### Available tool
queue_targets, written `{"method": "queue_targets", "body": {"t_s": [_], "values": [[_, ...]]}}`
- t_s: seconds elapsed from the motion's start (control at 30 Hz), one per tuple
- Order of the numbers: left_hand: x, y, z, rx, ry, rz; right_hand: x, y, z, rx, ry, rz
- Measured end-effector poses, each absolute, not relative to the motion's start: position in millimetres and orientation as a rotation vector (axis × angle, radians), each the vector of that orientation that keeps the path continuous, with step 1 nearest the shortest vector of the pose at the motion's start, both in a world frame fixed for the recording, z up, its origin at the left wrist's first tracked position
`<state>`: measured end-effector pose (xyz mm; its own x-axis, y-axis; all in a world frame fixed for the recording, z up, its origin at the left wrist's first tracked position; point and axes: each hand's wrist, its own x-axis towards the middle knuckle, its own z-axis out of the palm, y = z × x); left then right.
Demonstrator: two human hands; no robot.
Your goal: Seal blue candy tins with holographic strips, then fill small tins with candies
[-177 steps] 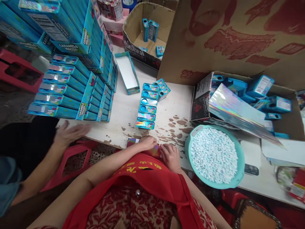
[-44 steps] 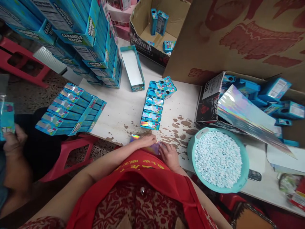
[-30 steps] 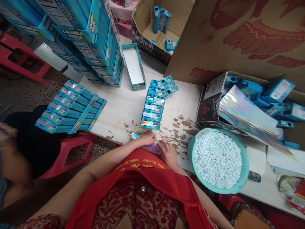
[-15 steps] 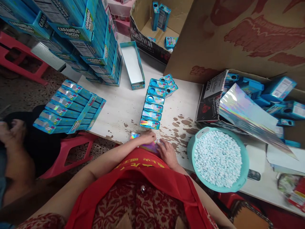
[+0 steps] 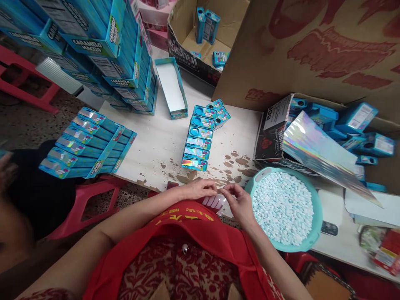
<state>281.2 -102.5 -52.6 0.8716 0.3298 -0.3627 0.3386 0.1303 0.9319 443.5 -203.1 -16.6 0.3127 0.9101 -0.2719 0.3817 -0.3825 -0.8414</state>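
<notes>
Close to my apron at the table's front edge, my left hand (image 5: 200, 189) and my right hand (image 5: 240, 203) meet with fingertips pinched on a small sticker sheet (image 5: 215, 202). Its visible face shows pale strips; the exact spot of each pinch is hard to make out. Just beyond my hands stands a row of blue candy tins (image 5: 199, 132) with lettered tops. Shiny holographic stickers (image 5: 195, 163) cover part of the nearer tops, while the farther ones show round holes. A few more tins (image 5: 221, 118) stand against the row's far right side.
A turquoise basin (image 5: 317, 216) of pale candies sits right, before a carton (image 5: 270, 125) of tins with a holographic sheet (image 5: 315, 146) on it. An open blue tray (image 5: 171, 89) lies behind; stacked tin displays (image 5: 125, 62) and another filled display (image 5: 90, 146) stand left. Another person's hand (image 5: 6, 168) is far left.
The sticker sheet has been lifted and tilted, its shiny face giving way to pale strips. Both hands have shifted right, and my right fingers have gone from spread to pinched.
</notes>
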Motion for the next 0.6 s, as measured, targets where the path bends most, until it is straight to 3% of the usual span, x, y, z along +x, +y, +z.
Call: {"method": "queue_targets", "body": {"t_s": [0.33, 0.6], "values": [[241.1, -48.8, 47.9, 1.798, 1.042, 0.162, 397.0, -121.3, 16.8, -1.756, -0.909, 0.865], [226.1, 43.0, 35.2, 1.787, 0.927, 0.318, 378.3, -37.7, 3.2, -1.788, -1.105, 0.541]]}}
